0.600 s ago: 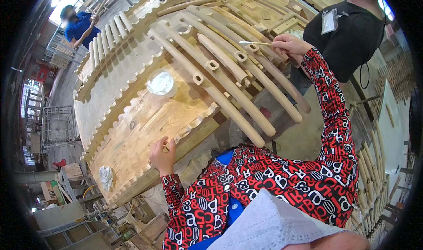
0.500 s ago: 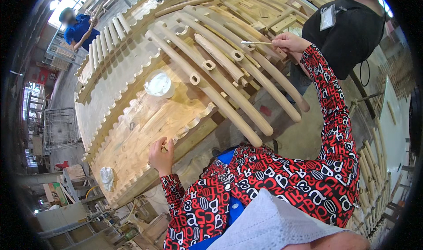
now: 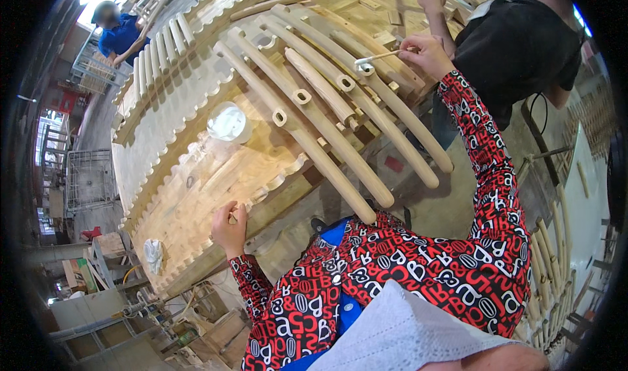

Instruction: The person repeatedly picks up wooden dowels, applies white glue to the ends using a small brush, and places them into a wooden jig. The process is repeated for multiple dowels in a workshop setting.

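Note:
My right hand (image 3: 426, 54) pinches a thin wooden stick (image 3: 387, 56). White paste coats the stick's tip, which is at the oval slot of the rightmost curved wooden rail (image 3: 407, 122); whether it touches cannot be told. Several such rails lie side by side, each rounded at the near end, and slots show in their upper faces. Beside the near edge of the bench, my left hand (image 3: 229, 228) is held with curled fingers; whatever is in them is too small to make out. An open white tub (image 3: 229, 122) of white paste stands left of the rails.
Scalloped wooden strips (image 3: 171, 156) run along the bench (image 3: 190, 204). A crumpled white cloth (image 3: 154, 256) lies at its left corner. A co-worker in black (image 3: 520, 50) stands close on the right, one hand raised. Another person in blue (image 3: 119, 37) is at the far left.
My right hand has moved slightly left and up, bringing the pasted tip to the rightmost rail's slot. My left hand has drawn back a little. The co-worker's raised hand has come into view.

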{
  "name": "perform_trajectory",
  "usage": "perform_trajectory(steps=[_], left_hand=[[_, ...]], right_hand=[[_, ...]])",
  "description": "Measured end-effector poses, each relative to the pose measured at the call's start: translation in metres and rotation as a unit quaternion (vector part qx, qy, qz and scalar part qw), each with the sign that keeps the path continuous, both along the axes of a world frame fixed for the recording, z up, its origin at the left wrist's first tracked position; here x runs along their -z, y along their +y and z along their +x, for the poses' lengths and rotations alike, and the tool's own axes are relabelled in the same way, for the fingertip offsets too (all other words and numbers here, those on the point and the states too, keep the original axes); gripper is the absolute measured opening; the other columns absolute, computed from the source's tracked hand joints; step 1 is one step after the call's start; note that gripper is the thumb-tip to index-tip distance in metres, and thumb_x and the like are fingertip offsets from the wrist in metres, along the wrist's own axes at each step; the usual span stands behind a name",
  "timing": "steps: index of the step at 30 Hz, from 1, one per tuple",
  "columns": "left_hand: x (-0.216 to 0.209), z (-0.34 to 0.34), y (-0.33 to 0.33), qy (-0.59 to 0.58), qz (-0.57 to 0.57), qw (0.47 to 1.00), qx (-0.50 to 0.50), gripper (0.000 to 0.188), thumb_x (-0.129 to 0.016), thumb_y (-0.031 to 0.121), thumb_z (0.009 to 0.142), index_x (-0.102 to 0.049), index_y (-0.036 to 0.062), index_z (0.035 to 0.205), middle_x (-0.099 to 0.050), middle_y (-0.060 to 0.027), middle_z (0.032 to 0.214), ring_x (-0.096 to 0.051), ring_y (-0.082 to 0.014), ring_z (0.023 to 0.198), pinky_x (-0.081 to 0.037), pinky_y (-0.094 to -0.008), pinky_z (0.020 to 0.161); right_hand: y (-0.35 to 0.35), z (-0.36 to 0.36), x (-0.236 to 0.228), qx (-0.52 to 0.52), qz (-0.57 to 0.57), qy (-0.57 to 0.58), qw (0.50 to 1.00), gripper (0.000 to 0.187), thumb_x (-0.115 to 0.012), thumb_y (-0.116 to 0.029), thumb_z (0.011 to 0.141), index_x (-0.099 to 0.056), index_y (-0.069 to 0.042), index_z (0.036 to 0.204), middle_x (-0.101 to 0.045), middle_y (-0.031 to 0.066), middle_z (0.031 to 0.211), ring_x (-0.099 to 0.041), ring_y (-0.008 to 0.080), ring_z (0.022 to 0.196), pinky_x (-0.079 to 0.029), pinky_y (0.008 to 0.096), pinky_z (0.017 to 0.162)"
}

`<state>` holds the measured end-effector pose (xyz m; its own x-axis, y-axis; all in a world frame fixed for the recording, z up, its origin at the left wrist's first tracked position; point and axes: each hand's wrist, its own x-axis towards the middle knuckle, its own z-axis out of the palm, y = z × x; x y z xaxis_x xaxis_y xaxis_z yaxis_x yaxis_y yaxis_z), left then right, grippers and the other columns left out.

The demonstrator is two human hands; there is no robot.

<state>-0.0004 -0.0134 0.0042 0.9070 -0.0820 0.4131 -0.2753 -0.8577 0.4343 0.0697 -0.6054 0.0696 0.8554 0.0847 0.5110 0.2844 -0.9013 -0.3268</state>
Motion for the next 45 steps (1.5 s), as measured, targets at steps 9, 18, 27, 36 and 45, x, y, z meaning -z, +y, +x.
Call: perform_trajectory(steps=[9,18,27,36,45], left_hand=[[0.003,-0.001,0.002,0.010,-0.008,1.000,-0.016,0.016,-0.073,0.021,0.077,-0.071,0.0109,0.089,-0.065,-0.0015,0.074,-0.058,-0.0168,0.067,-0.048,-0.0307,0.063],[0.004,0.000,-0.001,0.020,-0.008,1.000,-0.017,0.018,-0.073,0.022,0.077,-0.071,0.0106,0.090,-0.065,-0.0017,0.074,-0.058,-0.0167,0.067,-0.047,-0.0304,0.063],[0.006,0.003,0.000,0.018,-0.001,1.000,-0.011,0.018,-0.074,0.021,0.076,-0.070,0.0110,0.090,-0.065,-0.0019,0.075,-0.058,-0.0170,0.067,-0.047,-0.0309,0.063],[0.005,0.002,0.000,0.006,-0.020,1.000,-0.012,0.019,-0.076,0.023,0.075,-0.071,0.0120,0.090,-0.065,-0.0010,0.076,-0.059,-0.0175,0.068,-0.048,-0.0322,0.064],[0.011,0.004,0.002,-0.012,-0.025,1.000,0.009,0.022,-0.077,0.026,0.073,-0.071,0.0123,0.089,-0.065,-0.0017,0.075,-0.062,-0.0202,0.072,-0.048,-0.0337,0.066]], right_hand=[[-0.008,0.007,0.005,-0.019,0.070,0.079,0.994,0.018,-0.072,-0.030,0.081,-0.070,-0.012,0.083,-0.066,0.0035,0.072,-0.063,0.0166,0.065,-0.046,0.0314,0.067],[-0.022,0.018,0.005,0.015,-0.042,0.035,0.998,0.025,-0.071,-0.038,0.080,-0.071,-0.013,0.083,-0.066,0.0046,0.067,-0.062,0.0202,0.069,-0.044,0.0334,0.070],[-0.001,0.005,-0.046,0.017,-0.201,0.125,0.971,0.017,-0.066,-0.032,0.082,-0.065,-0.016,0.080,-0.062,0.0044,0.075,-0.060,0.0218,0.081,-0.038,0.0389,0.079],[0.132,0.039,-0.092,-0.060,-0.591,-0.014,0.804,0.011,-0.062,-0.021,0.076,-0.071,-0.018,0.069,-0.066,0.0030,0.076,-0.060,0.0183,0.087,-0.033,0.0426,0.096],[0.146,0.064,-0.100,0.000,-0.573,0.117,0.811,0.011,-0.062,-0.014,0.076,-0.072,-0.015,0.073,-0.069,0.0057,0.071,-0.066,0.0221,0.080,-0.034,0.0432,0.099]])
